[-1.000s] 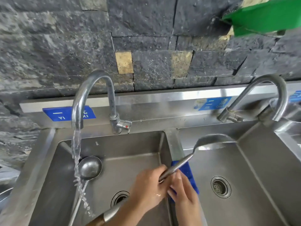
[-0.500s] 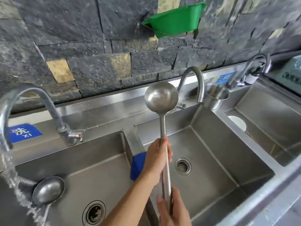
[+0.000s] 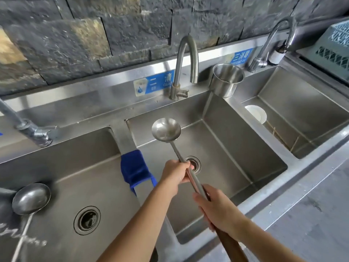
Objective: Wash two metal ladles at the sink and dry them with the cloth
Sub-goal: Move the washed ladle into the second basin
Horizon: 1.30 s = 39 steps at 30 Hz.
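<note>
A long metal ladle [image 3: 166, 130] hangs over the middle basin [image 3: 236, 148], its bowl facing up. My left hand [image 3: 175, 173] grips the shaft about halfway along. My right hand [image 3: 217, 207] holds the shaft lower down, near the brown wooden end of the handle. A second ladle [image 3: 31, 198] lies in the left basin [image 3: 90, 178] with its bowl at the far left. The blue cloth [image 3: 135, 170] is draped over the divider between the left and middle basins, just left of my left hand.
A tap [image 3: 186, 63] stands behind the middle basin, a metal cup [image 3: 226, 80] to its right. The right basin [image 3: 306, 114] holds a white dish [image 3: 255, 113]. Another tap [image 3: 272, 42] and a green crate [image 3: 336, 48] sit far right. The left tap's base [image 3: 35, 132] is at the left.
The ladle has come down from in front of the wall to low over the middle basin. My view has swung right, and my right hand now grips the handle fully.
</note>
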### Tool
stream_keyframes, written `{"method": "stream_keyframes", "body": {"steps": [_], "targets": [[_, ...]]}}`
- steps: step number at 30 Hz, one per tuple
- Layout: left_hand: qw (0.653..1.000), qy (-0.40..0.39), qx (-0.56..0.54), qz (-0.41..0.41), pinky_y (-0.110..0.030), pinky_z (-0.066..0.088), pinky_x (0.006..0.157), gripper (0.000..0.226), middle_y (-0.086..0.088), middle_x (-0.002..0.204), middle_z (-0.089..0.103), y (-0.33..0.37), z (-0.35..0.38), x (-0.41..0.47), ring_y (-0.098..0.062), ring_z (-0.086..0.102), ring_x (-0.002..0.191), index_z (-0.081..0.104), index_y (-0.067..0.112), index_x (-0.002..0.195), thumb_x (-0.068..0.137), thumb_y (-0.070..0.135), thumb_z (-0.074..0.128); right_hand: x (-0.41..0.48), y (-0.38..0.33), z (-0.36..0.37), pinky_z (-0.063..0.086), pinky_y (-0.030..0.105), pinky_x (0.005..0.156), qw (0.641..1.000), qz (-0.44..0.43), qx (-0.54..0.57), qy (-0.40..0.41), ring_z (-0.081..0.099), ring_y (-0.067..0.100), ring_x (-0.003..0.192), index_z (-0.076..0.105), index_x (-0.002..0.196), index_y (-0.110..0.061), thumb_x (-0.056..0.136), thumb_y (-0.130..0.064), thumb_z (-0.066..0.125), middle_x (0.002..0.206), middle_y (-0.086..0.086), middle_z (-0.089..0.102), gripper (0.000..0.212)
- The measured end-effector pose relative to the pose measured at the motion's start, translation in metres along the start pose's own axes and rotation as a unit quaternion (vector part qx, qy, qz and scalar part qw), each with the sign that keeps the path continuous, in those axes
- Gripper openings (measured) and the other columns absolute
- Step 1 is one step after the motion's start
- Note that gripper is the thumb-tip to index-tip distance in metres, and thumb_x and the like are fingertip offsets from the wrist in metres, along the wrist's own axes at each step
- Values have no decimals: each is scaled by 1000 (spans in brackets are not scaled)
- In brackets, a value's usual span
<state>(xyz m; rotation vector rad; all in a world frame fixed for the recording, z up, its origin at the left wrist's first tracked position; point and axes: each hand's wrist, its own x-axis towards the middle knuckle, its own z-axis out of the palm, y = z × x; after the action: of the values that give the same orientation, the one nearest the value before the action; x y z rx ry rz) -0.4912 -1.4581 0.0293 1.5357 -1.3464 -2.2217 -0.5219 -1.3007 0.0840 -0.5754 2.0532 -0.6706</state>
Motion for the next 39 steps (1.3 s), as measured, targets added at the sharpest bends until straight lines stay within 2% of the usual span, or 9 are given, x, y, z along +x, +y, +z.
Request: {"method": "stream_keyframes", "body": {"steps": [4,13,16,20,24,29,32,34,39], "targets": [[999,35,-1,-25,-31,60,54,9,-17,81,71,-12,2,14,-25,70,68,70,-4,84,88,3,65,32,10,-4,61,46,65,999,10,-34,-37,58,15,50,61,97,-22,97,-36,54,68,0,63,16],[992,106,-18,-66,-44,61,77,10,-16,74,67,-35,-4,48,-29,68,72,65,-5,93,83,-7,68,103,23,17,55,39,57,994,42,10,-101,57,23,51,63,94,-12,92,-21,51,64,6,62,15],[990,125,9,-66,-33,60,63,18,-15,84,68,-47,-6,62,-24,68,73,65,0,100,83,-7,66,127,32,36,54,34,51,994,44,5,-103,57,23,46,63,88,-13,93,-22,51,61,7,61,16],[981,172,76,-43,-33,58,79,46,-8,109,69,-66,-11,83,-29,69,94,65,19,121,81,-3,58,150,39,61,55,33,50,993,49,-1,-108,59,23,46,61,89,-15,97,-31,53,62,5,62,20],[975,179,123,-53,-26,40,62,34,-7,78,56,-67,-14,91,-23,49,72,58,20,69,80,-9,46,165,42,79,56,35,52,992,67,8,-106,59,23,47,63,99,-13,98,-29,50,72,7,64,21],[964,183,181,-71,-20,23,36,35,-5,56,34,-71,-11,102,-17,32,51,36,13,53,77,-11,44,176,51,91,55,34,53,991,81,24,-102,61,25,59,59,96,-23,93,-24,43,83,9,66,17],[956,195,199,-86,-26,47,59,21,-20,84,67,-76,-7,104,-33,65,84,68,-4,84,83,-6,47,181,61,95,55,34,51,986,93,29,-132,61,24,52,58,102,-19,88,-14,39,76,11,66,24],[950,202,219,-92,-34,52,80,32,-26,115,66,-83,-3,105,-37,63,108,62,-11,112,85,-5,48,183,68,99,56,38,53,983,95,32,-151,62,25,51,59,101,-15,82,-13,38,68,11,67,29],[940,207,252,-100,-42,52,86,35,-28,116,65,-90,0,111,-40,63,106,60,-12,113,82,-4,47,195,80,107,57,37,55,976,105,48,-185,62,23,54,63,108,-9,81,-19,42,68,10,67,36]]}}
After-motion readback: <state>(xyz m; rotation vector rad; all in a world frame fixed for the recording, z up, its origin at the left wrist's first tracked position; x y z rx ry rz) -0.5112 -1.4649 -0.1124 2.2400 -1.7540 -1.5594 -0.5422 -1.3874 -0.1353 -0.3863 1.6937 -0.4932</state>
